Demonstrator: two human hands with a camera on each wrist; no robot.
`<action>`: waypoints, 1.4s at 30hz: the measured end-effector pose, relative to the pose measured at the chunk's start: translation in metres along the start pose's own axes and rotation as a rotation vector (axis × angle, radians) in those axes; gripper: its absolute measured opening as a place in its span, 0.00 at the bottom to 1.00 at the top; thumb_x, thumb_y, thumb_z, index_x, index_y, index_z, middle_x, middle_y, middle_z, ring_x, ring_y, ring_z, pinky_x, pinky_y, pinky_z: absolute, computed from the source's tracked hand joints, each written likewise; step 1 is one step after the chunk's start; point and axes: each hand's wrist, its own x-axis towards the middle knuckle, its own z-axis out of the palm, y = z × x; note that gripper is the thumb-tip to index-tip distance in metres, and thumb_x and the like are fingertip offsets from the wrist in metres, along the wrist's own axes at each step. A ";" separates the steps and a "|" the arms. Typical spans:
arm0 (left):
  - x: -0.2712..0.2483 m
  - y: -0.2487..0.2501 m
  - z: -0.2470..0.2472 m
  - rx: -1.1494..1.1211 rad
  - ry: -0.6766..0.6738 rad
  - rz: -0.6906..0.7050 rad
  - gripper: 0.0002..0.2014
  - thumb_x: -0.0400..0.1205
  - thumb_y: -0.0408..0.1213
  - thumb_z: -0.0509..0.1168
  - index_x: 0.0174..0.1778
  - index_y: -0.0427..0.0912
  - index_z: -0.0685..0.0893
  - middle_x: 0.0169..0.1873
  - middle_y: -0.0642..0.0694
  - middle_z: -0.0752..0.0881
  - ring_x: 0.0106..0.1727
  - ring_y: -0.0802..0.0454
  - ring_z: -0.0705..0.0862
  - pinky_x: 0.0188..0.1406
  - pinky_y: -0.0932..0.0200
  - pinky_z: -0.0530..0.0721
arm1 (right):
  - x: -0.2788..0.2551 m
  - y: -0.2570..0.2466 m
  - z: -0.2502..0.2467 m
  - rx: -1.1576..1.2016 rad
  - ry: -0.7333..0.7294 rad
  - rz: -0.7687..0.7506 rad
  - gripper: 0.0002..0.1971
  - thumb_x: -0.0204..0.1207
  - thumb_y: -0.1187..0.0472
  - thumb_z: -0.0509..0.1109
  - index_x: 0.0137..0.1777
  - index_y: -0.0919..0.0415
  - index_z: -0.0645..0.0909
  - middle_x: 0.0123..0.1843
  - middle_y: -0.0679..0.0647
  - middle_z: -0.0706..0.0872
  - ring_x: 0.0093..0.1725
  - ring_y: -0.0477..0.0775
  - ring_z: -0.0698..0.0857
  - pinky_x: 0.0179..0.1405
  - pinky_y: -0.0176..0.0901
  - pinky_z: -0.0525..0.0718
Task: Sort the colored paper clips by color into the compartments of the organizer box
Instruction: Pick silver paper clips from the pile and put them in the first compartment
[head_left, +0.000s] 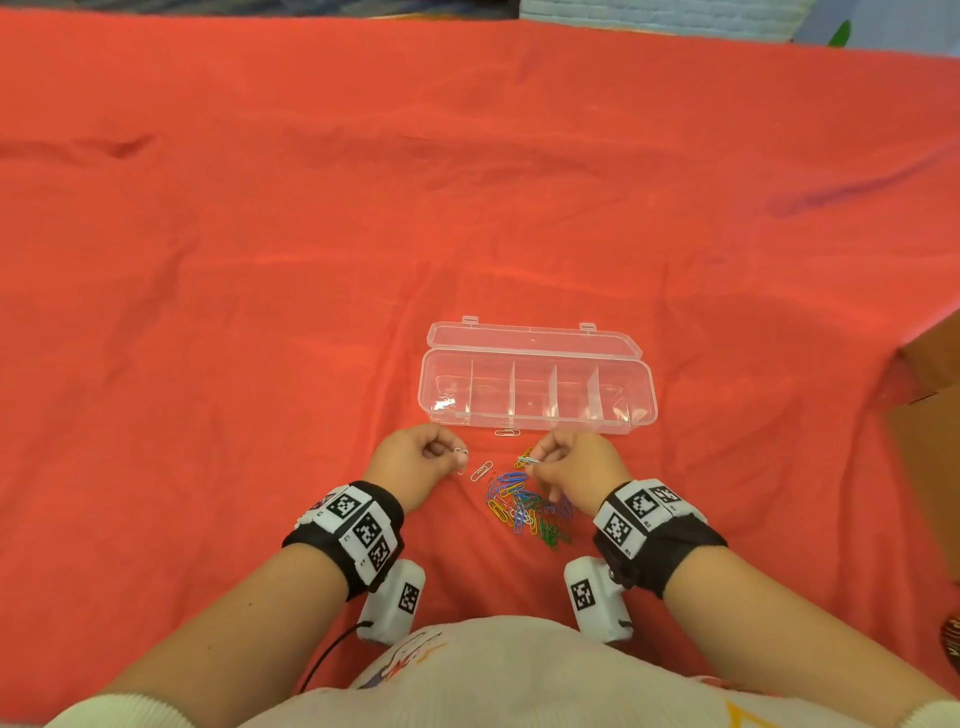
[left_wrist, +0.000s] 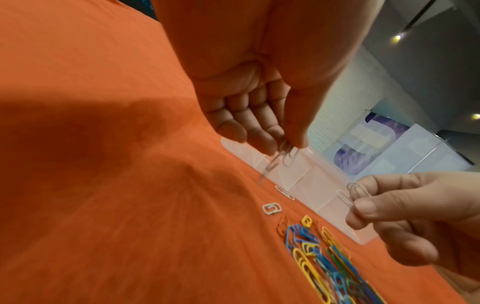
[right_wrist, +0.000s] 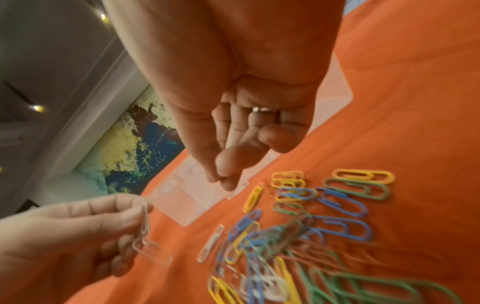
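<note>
— How are the hands posed?

— Both sit low over the red cloth on the surface, wrists toward the person, fingers curled forward. The left hand has its grip narrow: thumb and fingertips pinch a few white paper clips, which dangle below the fingers. The right hand is pinched the same way on two more pale clips, held out toward the left hand; the two hands are near but apart.

— And the rest of the clips?

— A loose pile of paper clips lies on the cloth between the wrists: thin bent-wire loops with a smooth coating in blue, yellow and green, with some white and red, tangled over one another. A single white clip lies just beside the pile, another close to the box's near wall.

— The box?

— The organizer box is clear hard plastic, long and rounded at the corners, beyond the hands. Its lid is swung open behind it. Thin dividers split it into five compartments in a row; whether anything lies in them, I can't tell.

— Texture of the cloth?

— Matte, softly creased.
</note>
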 end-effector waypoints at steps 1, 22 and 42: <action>0.002 0.000 -0.001 -0.031 0.007 -0.005 0.12 0.73 0.30 0.71 0.33 0.54 0.83 0.29 0.48 0.82 0.31 0.54 0.79 0.37 0.65 0.77 | -0.001 -0.005 -0.002 0.028 -0.011 -0.005 0.05 0.69 0.64 0.76 0.36 0.55 0.83 0.33 0.55 0.89 0.16 0.42 0.78 0.29 0.36 0.81; 0.034 0.041 -0.036 -0.135 0.297 -0.006 0.02 0.73 0.35 0.73 0.37 0.47 0.87 0.26 0.50 0.84 0.29 0.56 0.81 0.33 0.67 0.77 | 0.031 -0.078 0.007 0.252 0.046 -0.045 0.02 0.73 0.64 0.72 0.44 0.59 0.85 0.43 0.58 0.92 0.12 0.40 0.78 0.28 0.39 0.80; 0.042 0.035 -0.035 0.344 0.259 0.022 0.14 0.76 0.35 0.64 0.56 0.50 0.87 0.52 0.46 0.87 0.54 0.47 0.82 0.59 0.51 0.80 | 0.041 -0.077 0.016 0.041 0.074 -0.166 0.06 0.77 0.55 0.66 0.41 0.49 0.84 0.36 0.58 0.91 0.18 0.43 0.81 0.39 0.45 0.84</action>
